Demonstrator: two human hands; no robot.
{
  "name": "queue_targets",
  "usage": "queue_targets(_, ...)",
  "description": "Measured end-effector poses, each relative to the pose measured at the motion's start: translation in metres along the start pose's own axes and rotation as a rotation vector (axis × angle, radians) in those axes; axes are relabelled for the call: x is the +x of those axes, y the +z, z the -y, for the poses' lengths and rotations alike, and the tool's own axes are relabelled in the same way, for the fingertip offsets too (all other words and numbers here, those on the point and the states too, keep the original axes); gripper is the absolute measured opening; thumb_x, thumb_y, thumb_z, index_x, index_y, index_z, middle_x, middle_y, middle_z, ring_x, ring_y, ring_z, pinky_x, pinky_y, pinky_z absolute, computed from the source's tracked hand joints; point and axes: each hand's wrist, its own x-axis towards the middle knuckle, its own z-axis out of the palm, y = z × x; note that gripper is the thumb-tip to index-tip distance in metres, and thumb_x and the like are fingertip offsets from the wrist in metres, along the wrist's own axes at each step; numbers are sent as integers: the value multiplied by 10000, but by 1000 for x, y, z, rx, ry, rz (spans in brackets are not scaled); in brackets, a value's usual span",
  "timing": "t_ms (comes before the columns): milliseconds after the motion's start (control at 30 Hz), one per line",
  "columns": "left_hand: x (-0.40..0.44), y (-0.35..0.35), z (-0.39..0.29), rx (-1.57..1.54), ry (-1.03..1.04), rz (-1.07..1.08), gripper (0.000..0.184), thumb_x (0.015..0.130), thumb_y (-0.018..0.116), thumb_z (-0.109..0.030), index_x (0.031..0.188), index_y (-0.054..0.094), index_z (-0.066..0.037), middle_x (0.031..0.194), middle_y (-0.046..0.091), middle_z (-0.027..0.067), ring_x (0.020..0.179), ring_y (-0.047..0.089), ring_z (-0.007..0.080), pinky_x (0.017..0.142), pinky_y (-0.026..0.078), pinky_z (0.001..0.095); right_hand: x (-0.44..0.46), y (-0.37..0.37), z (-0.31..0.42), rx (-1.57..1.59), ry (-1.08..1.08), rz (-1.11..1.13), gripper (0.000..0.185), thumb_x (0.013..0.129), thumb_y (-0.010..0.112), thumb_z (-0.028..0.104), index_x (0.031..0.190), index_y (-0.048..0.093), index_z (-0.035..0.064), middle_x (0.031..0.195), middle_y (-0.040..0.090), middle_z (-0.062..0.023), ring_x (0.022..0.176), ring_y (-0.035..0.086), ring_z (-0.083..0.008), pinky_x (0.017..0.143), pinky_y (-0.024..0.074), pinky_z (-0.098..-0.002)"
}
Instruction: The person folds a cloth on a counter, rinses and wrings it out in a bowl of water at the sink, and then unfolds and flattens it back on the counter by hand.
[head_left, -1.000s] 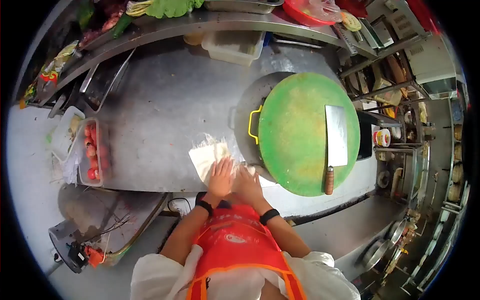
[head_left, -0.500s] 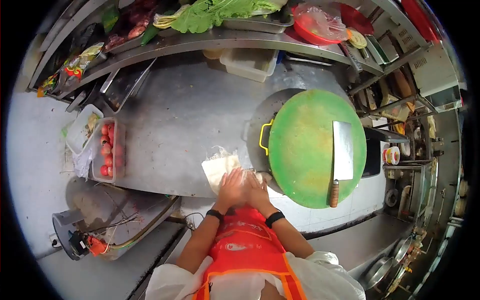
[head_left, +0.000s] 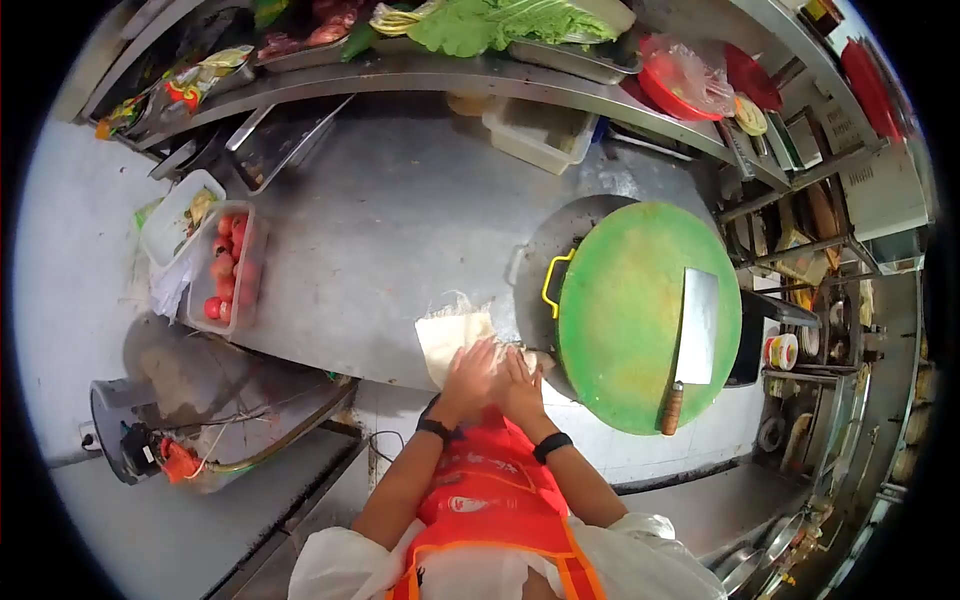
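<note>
A cream-coloured cloth (head_left: 450, 335) lies partly bunched at the front edge of the steel worktable (head_left: 390, 240). My left hand (head_left: 468, 380) rests on it with its fingers stretched out and lying flat. Close beside that, my right hand (head_left: 520, 390) presses on the cloth's bunched right part, its fingers extended too. Part of the cloth is hidden under both hands. To the right is a round green chopping board (head_left: 630, 320) with a yellow handle (head_left: 553, 283). A cleaver (head_left: 697, 325) with a wooden grip lies on the board, apart from my hands.
A clear tub of tomatoes (head_left: 228, 265) and a white container (head_left: 180, 225) stand at the left. At the back are an empty plastic bin (head_left: 540, 135) and a metal tray (head_left: 280, 145). A shelf (head_left: 440, 75) above holds leafy greens (head_left: 490, 28) and a red basin (head_left: 675, 85).
The view has turned slightly, so most of the table's contents appear farther right and lower. Both hands stay on the cloth in nearly the same pose.
</note>
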Motion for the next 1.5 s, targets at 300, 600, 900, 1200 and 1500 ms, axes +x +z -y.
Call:
queue_targets(300, -8, 1, 3, 74, 12, -11, 499, 782, 476, -147, 1254, 380, -15, 1333, 354, 95, 1249, 311, 212, 1031, 199, 417, 2, 1, 10, 38, 5, -108, 362, 787, 510, 248, 1100, 469, 70, 1382, 248, -124, 1298, 207, -236, 957, 171, -622)
queue_targets(600, -11, 2, 4, 89, -7, -41, 507, 749, 477, -158, 1224, 410, 7, 1313, 377, 105, 1248, 311, 215, 1024, 206, 422, 1, -2, 15, 51, -33, -155, 327, 778, 519, 218, 1059, 489, 54, 1363, 280, -137, 1276, 256, -257, 938, 191, -637)
queue_targets(900, -13, 1, -6, -22, 4, 50, 499, 794, 470, -151, 1277, 373, -74, 1353, 315, 105, 1268, 261, 254, 1023, 177, 484, -26, 5, 11, 67, 172, -124, 329, 768, 537, 253, 1077, 544, 139, 1388, 242, -110, 1275, 256, -252, 966, 95, -644)
queue_targets(1200, -1, 11, -6, 96, 183, 109, 544, 796, 511, -262, 1285, 362, -74, 1369, 295, 74, 1279, 238, 208, 1004, 240, 455, -21, 17, -19, 199, 117, -327, 364, 702, 584, 162, 1057, 579, 81, 1361, 275, -185, 1249, 280, -312, 995, 186, -545)
queue_targets(1500, -29, -74, 147, 50, -315, -153, 688, 775, 542, -301, 1329, 253, -12, 1392, 234, 132, 1301, 187, 276, 1036, 134, 480, 127, 25, 105, 130, -123, -155, 611, 727, 583, 211, 1299, 369, 195, 1414, 149, -173, 1293, 187, -346, 942, 206, -606)
